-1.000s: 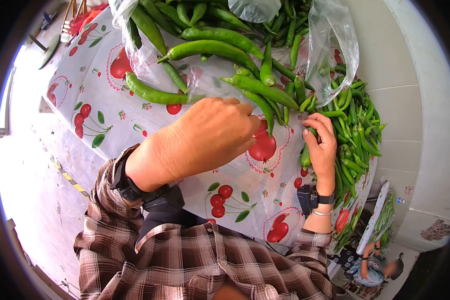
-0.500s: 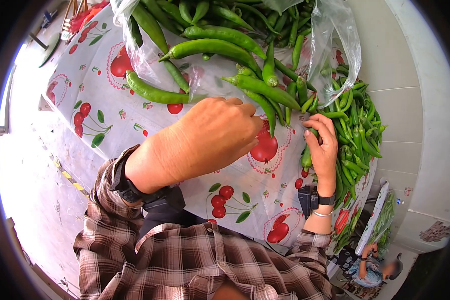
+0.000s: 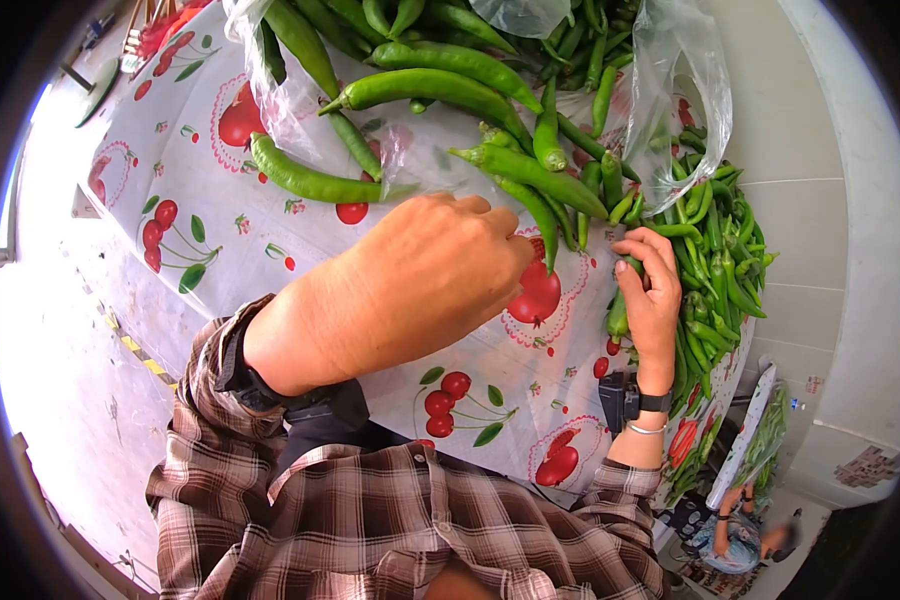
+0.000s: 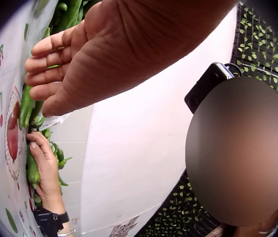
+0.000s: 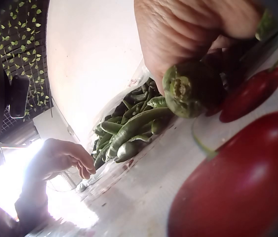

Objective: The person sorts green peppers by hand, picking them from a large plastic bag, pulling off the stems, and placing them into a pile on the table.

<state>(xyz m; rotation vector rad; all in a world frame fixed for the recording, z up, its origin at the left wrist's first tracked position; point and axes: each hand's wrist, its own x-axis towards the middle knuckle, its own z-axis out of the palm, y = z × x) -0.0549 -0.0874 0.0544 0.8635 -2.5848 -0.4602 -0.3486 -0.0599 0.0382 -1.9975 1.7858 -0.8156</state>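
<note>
My left hand (image 3: 400, 285) hovers over the flowered tablecloth (image 3: 370, 245), below several long green peppers (image 3: 430, 90). The left wrist view shows its palm (image 4: 109, 54) with relaxed fingers and nothing held. At the right, my right hand (image 3: 653, 300) rests on the cloth with fingers and thumb curled round a green pepper (image 3: 618, 315). The right wrist view shows the stem end of that pepper (image 5: 182, 91) under the hand (image 5: 193, 34). Part of the pepper is hidden by the hand.
A clear plastic bag (image 3: 682, 90) lies open around peppers at the top. A heap of smaller green peppers (image 3: 720, 270) lies along the table's right side, near a tiled wall (image 3: 795, 230). Another person (image 3: 735, 540) is at the lower right.
My left hand has shifted slightly to the right. The right hand keeps its hold on the pepper, and the head view has moved a little.
</note>
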